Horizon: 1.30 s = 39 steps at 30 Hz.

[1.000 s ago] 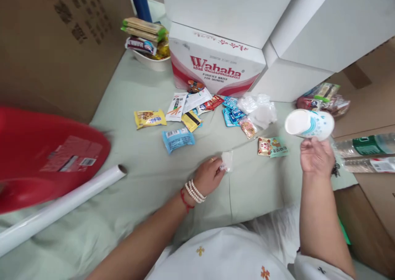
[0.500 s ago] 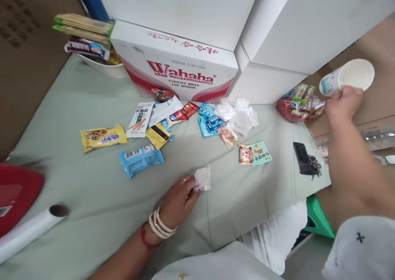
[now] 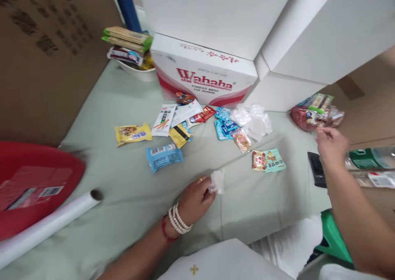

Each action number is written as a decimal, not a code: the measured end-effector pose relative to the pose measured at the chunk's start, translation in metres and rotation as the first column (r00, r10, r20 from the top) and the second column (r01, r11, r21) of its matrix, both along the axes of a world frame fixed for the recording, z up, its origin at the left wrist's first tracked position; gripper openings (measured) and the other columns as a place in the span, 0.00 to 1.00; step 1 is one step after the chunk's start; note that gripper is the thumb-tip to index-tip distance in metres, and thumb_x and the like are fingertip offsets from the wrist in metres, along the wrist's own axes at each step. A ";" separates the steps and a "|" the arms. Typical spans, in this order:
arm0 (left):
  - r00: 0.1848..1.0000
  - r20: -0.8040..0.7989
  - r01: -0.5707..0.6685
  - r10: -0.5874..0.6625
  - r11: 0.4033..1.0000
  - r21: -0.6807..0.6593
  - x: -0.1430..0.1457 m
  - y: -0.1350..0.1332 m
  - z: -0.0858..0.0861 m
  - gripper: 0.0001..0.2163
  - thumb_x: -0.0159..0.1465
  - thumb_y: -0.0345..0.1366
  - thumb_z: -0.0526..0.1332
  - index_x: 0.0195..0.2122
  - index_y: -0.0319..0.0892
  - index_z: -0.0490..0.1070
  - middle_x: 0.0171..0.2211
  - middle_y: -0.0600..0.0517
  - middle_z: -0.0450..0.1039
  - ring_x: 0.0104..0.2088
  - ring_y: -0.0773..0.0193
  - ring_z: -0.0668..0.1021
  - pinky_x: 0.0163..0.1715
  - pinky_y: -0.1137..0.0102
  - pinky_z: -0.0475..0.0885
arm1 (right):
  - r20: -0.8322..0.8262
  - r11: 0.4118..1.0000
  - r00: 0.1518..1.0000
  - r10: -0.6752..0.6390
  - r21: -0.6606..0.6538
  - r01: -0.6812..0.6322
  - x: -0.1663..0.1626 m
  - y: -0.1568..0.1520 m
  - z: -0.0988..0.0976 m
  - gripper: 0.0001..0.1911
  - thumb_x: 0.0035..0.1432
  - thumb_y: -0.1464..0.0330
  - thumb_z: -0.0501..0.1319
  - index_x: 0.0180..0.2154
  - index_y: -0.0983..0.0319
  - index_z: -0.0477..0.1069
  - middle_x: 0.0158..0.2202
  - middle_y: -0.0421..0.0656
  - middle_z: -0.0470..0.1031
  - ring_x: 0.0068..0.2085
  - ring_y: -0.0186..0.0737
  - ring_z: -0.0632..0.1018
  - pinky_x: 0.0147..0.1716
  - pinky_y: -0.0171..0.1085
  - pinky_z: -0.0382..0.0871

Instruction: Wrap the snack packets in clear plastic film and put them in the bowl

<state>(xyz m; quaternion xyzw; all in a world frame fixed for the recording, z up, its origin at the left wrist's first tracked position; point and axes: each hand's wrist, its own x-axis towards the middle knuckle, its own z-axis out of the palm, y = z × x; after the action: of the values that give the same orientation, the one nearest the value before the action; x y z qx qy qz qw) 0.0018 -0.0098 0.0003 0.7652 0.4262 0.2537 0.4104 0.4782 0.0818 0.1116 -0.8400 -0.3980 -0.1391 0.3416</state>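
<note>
My left hand (image 3: 197,195), with a ring and a beaded bracelet, pinches a small white packet in clear wrapping (image 3: 217,182) just over the green cloth. My right hand (image 3: 332,146) is closed, fingers curled together, in front of a red bowl of wrapped snacks (image 3: 304,117) and above a black phone (image 3: 316,169). Anything inside those fingers is too small or hidden to make out. Between the hands lie a beige snack packet (image 3: 258,160) and a mint-green packet (image 3: 275,160). A blue snack packet (image 3: 165,156) rests beyond my left hand.
A Wahaha water carton (image 3: 205,76) stands at the back against white cabinets. In front of it are several snack packets and crumpled clear plastic (image 3: 257,121). Left are a white snack bowl (image 3: 135,71), a red plastic object (image 3: 37,181) and a white roll (image 3: 52,226). Bottles (image 3: 373,158) lie at right.
The paper cup that was in my right hand is out of sight. That hand has come down and inward, fingers now closed. My left hand keeps the white packet. The view has shifted left.
</note>
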 end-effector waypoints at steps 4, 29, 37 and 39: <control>0.999 0.001 0.048 -0.048 0.999 -0.014 0.002 -0.002 0.002 0.07 0.62 0.30 0.60 0.28 0.44 0.64 0.29 0.52 0.70 0.30 0.63 0.71 0.31 0.68 0.61 | -0.184 0.982 0.970 0.160 -0.069 -0.175 -0.049 -0.014 -0.006 0.08 0.50 0.68 0.65 0.34 0.55 0.80 0.22 0.45 0.76 0.22 0.47 0.78 0.21 0.41 0.63; 0.994 -0.042 0.102 -0.103 0.994 -0.043 0.008 0.000 -0.003 0.05 0.65 0.35 0.60 0.37 0.41 0.74 0.37 0.44 0.78 0.37 0.55 0.80 0.34 0.64 0.72 | -0.069 0.305 0.425 0.903 -0.593 -0.745 -0.555 0.227 -0.060 0.19 0.73 0.70 0.47 0.56 0.70 0.69 0.57 0.60 0.72 0.51 0.55 0.77 0.49 0.50 0.70; 0.998 -0.013 0.061 -0.061 0.997 -0.038 0.005 0.002 0.002 0.03 0.62 0.31 0.61 0.36 0.42 0.73 0.36 0.46 0.76 0.37 0.58 0.77 0.35 0.65 0.69 | -0.012 0.190 0.294 0.956 -0.736 -0.649 -0.495 0.119 -0.041 0.17 0.72 0.62 0.50 0.50 0.63 0.74 0.50 0.55 0.78 0.46 0.52 0.80 0.38 0.41 0.69; 0.998 -0.014 0.055 -0.055 0.998 -0.024 0.006 0.002 0.000 0.02 0.62 0.32 0.61 0.35 0.42 0.73 0.36 0.47 0.76 0.36 0.58 0.77 0.34 0.65 0.68 | -0.015 0.180 0.289 0.957 -0.751 -0.636 -0.472 0.098 -0.040 0.16 0.72 0.62 0.50 0.49 0.62 0.74 0.49 0.54 0.78 0.45 0.51 0.80 0.37 0.40 0.69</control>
<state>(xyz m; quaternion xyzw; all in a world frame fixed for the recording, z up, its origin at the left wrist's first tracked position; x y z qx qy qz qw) 0.0076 -0.0082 -0.0001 0.7737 0.4108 0.2317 0.4230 0.0063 0.1800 0.0718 -0.4767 -0.8774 0.0165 -0.0517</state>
